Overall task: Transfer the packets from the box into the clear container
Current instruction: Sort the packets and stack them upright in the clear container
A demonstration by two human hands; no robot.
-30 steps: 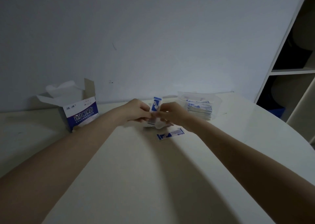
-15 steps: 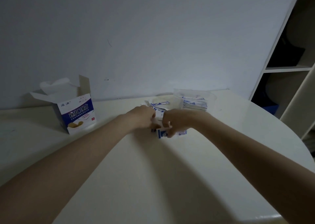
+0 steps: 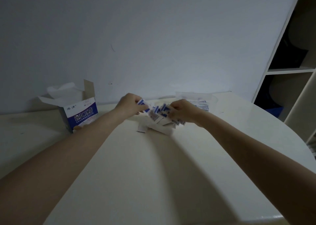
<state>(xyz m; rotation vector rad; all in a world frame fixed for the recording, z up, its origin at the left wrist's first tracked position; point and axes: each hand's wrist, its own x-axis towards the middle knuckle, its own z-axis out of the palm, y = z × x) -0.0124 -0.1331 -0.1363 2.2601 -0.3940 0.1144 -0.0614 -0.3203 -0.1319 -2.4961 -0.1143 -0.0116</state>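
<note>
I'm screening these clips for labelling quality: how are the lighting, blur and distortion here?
Head view: dim, bluish, underexposed; wide-angle bending stretches the forearms and curves the table edge; the packets between the left hand and right hand are motion-smeared; the clear container barely stands out.

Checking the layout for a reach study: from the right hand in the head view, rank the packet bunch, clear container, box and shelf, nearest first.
1. Packet bunch: held in the right hand, shared with the left hand.
2. Clear container: just behind the hand, to its right.
3. Box: far left, past the left hand.
4. Shelf: far right edge, roughly as far as the box; too close to call.
</note>
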